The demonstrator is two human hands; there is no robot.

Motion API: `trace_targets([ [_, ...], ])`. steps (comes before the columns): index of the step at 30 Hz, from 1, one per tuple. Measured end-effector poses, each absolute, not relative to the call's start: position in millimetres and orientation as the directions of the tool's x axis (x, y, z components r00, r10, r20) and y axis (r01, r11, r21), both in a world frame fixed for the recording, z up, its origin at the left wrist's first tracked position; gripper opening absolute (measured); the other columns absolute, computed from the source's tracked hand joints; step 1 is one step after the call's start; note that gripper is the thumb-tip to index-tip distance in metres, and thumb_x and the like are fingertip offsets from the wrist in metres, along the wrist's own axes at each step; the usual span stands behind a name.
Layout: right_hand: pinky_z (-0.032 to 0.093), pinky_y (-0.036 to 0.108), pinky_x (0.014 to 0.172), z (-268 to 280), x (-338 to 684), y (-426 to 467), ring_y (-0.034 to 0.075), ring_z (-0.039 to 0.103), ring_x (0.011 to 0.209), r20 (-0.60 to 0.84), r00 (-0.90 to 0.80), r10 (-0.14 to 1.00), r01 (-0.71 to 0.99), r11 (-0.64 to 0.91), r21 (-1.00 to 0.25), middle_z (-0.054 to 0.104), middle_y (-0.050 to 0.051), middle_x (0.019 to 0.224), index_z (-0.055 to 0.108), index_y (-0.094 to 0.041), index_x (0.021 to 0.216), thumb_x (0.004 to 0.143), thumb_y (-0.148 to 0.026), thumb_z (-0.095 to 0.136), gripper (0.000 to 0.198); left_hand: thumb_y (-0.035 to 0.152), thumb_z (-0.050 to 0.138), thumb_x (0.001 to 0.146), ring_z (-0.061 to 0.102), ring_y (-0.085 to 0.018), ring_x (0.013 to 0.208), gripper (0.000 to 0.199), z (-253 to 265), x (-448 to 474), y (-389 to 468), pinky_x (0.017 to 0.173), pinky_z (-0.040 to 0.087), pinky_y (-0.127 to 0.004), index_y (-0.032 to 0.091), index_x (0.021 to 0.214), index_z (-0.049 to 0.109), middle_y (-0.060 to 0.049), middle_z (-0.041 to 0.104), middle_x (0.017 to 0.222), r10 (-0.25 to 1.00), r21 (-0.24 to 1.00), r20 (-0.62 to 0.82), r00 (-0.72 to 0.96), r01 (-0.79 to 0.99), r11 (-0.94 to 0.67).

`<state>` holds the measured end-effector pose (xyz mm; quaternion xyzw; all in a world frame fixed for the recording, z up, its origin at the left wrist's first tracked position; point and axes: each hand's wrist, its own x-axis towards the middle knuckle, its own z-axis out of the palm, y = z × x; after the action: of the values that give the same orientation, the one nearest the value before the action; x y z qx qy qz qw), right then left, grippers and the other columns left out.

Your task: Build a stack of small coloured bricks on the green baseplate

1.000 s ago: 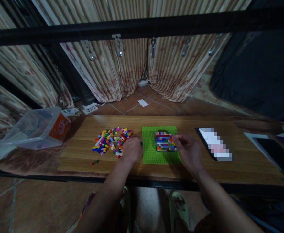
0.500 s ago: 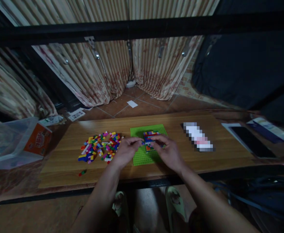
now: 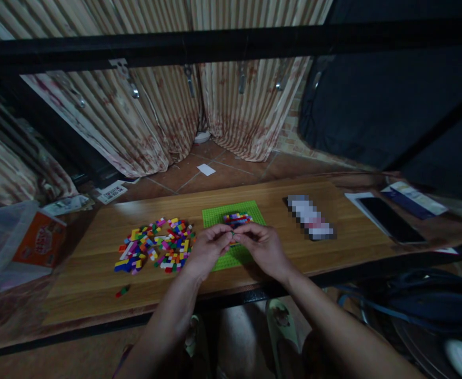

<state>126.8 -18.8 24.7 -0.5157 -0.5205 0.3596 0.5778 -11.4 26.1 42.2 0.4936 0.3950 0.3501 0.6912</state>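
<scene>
My left hand (image 3: 206,251) and my right hand (image 3: 265,248) meet fingertip to fingertip above the green baseplate (image 3: 255,210). Both are closed in a pinch around a small toy brick (image 3: 233,233), mostly hidden by the fingers; its colour is hard to make out, perhaps greenish. Just behind the fingertips, a block of many-coloured bricks (image 3: 237,218) stands on the baseplate, its near part covered by my hands. A loose pile of bricks (image 3: 156,243) in many colours lies left of my left hand.
The wooden board (image 3: 97,284) carries all this. A small red and green brick piece (image 3: 122,291) lies near its front left. To the right are a blurred-out object (image 3: 310,217) and a dark phone-like slab (image 3: 392,220). A clear plastic box (image 3: 2,252) stands far left.
My hands have come together from either side of the brick block, and the right one now pinches at the small brick too. The whole view has shifted slightly.
</scene>
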Motion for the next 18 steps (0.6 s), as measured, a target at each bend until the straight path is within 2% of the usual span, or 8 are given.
trace_targets([
  [6, 0.050, 0.027, 0.064, 32, 140, -18, 0.014, 0.062, 0.064, 0.189, 0.231, 0.954, 0.083, 0.175, -0.981, 0.070, 0.001, 0.070, 0.071, -0.019, 0.077, 0.073, -0.033, 0.068, 0.014, 0.029, 0.072, 0.067, 0.050, -0.006, 0.052, 0.024, 41, -11, 25, 0.049, 0.035, -0.018, 0.012, 0.082, 0.063, 0.000, 0.062, 0.065, 0.864, 0.940, -0.235, 0.445, -0.121, 0.318],
  [10, 0.049, 0.028, 0.055, 31, 167, -12, 0.014, 0.059, 0.056, 0.141, 0.426, 0.894, 0.110, 0.103, -0.989, 0.068, 0.002, 0.068, 0.070, -0.018, 0.079, 0.069, -0.040, 0.070, 0.025, 0.029, 0.069, 0.069, 0.059, -0.010, 0.059, 0.021, 42, -12, 26, 0.052, 0.041, -0.020, 0.013, 0.079, 0.061, -0.005, 0.069, 0.077, 0.867, 0.946, -0.280, 0.412, -0.039, 0.323],
  [12, 0.049, 0.028, 0.054, 28, 178, -11, 0.014, 0.059, 0.055, 0.141, 0.455, 0.879, 0.148, 0.081, -0.986, 0.069, 0.003, 0.070, 0.070, -0.017, 0.080, 0.070, -0.042, 0.068, 0.028, 0.028, 0.067, 0.070, 0.062, -0.011, 0.061, 0.018, 42, -12, 27, 0.053, 0.044, -0.021, 0.013, 0.077, 0.061, -0.005, 0.069, 0.077, 0.866, 0.949, -0.288, 0.409, 0.000, 0.315],
  [15, 0.049, 0.029, 0.057, 23, 185, -14, 0.016, 0.061, 0.061, 0.158, 0.395, 0.905, 0.234, 0.067, -0.970, 0.070, 0.005, 0.074, 0.071, -0.016, 0.084, 0.073, -0.040, 0.065, 0.027, 0.022, 0.063, 0.072, 0.062, -0.012, 0.059, 0.011, 41, -11, 27, 0.052, 0.045, -0.021, 0.013, 0.074, 0.060, -0.003, 0.067, 0.071, 0.868, 0.957, -0.285, 0.407, 0.068, 0.283],
  [18, 0.049, 0.031, 0.067, 19, 184, -17, 0.019, 0.064, 0.074, 0.217, 0.298, 0.930, 0.415, 0.079, -0.906, 0.071, 0.006, 0.085, 0.072, -0.018, 0.088, 0.078, -0.034, 0.059, 0.023, 0.018, 0.060, 0.072, 0.062, -0.011, 0.056, 0.006, 36, -8, 27, 0.050, 0.045, -0.020, 0.013, 0.074, 0.059, -0.002, 0.065, 0.068, 0.865, 0.960, -0.279, 0.417, 0.113, 0.255],
])
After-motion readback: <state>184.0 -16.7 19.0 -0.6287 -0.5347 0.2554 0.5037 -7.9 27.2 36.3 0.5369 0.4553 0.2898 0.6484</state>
